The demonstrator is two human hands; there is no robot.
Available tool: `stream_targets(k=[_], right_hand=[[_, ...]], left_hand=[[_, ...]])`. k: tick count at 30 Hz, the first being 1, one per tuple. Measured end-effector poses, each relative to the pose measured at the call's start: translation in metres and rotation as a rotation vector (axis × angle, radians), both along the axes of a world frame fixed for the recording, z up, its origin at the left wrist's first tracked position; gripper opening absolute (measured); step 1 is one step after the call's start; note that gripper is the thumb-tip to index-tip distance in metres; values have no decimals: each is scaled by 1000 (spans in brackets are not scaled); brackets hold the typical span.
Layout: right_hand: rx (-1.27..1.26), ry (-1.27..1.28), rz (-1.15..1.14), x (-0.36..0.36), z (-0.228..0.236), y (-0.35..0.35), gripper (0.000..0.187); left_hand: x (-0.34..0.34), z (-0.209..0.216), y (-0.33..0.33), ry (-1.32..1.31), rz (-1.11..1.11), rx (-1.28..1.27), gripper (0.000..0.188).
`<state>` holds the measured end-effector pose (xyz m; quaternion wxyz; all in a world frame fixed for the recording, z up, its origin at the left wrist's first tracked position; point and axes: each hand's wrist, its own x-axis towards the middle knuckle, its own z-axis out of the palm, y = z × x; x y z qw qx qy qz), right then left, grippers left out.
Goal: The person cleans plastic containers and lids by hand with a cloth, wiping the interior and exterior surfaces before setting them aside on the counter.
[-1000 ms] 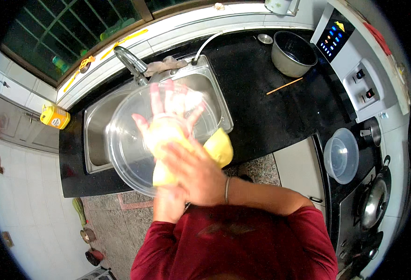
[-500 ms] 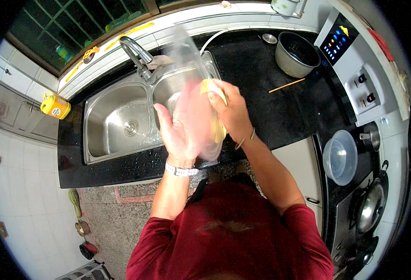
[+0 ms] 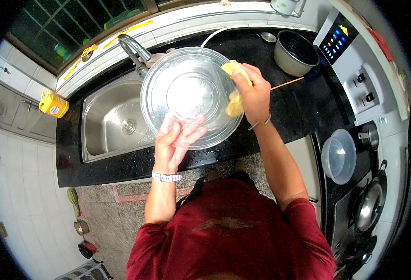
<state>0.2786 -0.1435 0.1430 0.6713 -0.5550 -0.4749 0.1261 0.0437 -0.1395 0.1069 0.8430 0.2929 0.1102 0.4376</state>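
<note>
A clear, round plastic lid is held over the sink and the counter's edge, its broad face toward me. My left hand grips its lower left rim; some fingers show through the plastic. With my right hand I pinch a yellow cloth against the right rim. More of the cloth shows through the lid, lower down. The lid covers part of the double stainless steel sink, below a chrome faucet.
On the black counter stand a deep metal pot, a thin wooden stick and a small metal dish. To the right are a translucent plastic bowl and a wok. A yellow container sits at the left end.
The lid has turned from nearly edge-on to face me. My right hand has moved right and slightly up with the cloth; my left hand has shifted left and lower on the lid.
</note>
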Motion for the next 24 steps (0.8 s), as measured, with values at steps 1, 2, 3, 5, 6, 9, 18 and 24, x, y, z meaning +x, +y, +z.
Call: stream_targets(k=[1,2,3,5,6,9,18,24], right_hand=[[-27,292,152,3,1,-1,30],[-56,583,304,5,5,-3,34],[-91,874,450,5,9,-5,39],[-31,820,468,-3,-12,-2,49],[-40,659,452,-8,-29,-1,50],[-38,865,445,-43,-17,-10,38],[-257,769,490,-85,-47,-19,28],[-277,264,256,-53,-36,-4,24]], left_hand=[[0,-2,2,24,28,-1,69],[-1,-4,2,-8,59,1,64],[1,-3,2,-9,145,29,64],[11,2,0,-9,315,84,66],[15,5,2,-30,341,105,68],[25,12,3,-46,394,150,71],[38,12,6,-25,469,183,71],[25,23,2,55,351,163,70]])
